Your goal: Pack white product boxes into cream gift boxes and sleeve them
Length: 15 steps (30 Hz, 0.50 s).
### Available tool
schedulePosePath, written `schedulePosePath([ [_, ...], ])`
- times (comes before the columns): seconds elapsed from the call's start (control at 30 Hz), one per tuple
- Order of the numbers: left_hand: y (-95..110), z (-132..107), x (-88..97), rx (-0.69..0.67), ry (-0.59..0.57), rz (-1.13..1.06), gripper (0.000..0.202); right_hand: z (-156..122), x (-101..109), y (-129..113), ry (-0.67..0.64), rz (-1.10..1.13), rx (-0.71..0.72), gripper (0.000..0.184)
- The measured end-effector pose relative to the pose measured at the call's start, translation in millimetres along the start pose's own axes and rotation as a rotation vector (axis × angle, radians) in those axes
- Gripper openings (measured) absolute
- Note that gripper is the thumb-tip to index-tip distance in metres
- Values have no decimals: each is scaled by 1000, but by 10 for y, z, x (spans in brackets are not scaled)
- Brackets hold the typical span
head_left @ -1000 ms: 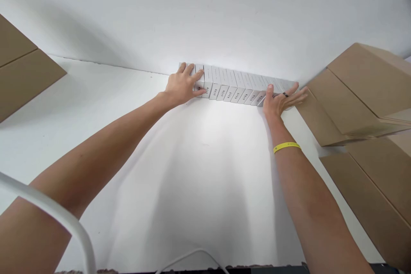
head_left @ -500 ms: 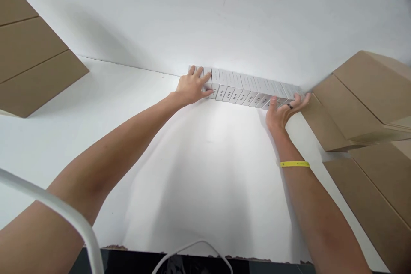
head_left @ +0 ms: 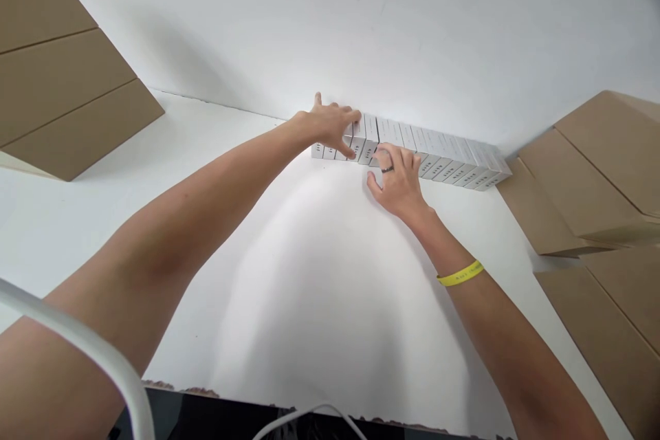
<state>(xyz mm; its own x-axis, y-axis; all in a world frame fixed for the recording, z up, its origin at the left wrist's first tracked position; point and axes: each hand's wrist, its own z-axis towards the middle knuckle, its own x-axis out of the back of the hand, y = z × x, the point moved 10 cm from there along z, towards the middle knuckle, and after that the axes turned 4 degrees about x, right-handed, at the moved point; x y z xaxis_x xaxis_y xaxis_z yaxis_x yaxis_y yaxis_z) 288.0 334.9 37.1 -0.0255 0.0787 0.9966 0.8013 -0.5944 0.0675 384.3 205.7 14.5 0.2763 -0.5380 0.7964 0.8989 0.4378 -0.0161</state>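
Note:
Small white boxes point(head_left: 448, 157) with dark print on their front ends stand side by side in a long row against the white wall. Over the left end of the row lies my left hand point(head_left: 333, 125), fingers spread across the box tops and thumb down at their fronts. My right hand point(head_left: 397, 179) is at the front of the row, left of its middle, with curled fingers by the box fronts and the thumb apart. It hides several box ends, and I see nothing held in it. A dark ring and a yellow wristband point(head_left: 460, 275) are on that side.
A brown cardboard box point(head_left: 77, 75) stands at the left. More open cardboard boxes point(head_left: 582, 179) with flaps out stand at the right, near the row's end. A white curved tube point(head_left: 87, 344) crosses the lower left, and a white cable point(head_left: 309, 412) lies by the table's chipped front edge.
My right hand has left the right end of the row and moved left along its front. My left hand has shifted slightly right over the boxes. The view has moved a little.

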Motion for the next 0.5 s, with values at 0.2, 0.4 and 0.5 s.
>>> schedulePosePath([
  [0.2,-5,107,-81,-100,21,-48,116,-257,121,-316,-33,40,103,29],
  [0.4,-60,160,-96,-123,50,-112,109,-522,249,-400,-58,109,123,33],
  [0.5,-73,156,-110,-108,36,-173,108,-629,238,-414,-80,131,118,32],
])
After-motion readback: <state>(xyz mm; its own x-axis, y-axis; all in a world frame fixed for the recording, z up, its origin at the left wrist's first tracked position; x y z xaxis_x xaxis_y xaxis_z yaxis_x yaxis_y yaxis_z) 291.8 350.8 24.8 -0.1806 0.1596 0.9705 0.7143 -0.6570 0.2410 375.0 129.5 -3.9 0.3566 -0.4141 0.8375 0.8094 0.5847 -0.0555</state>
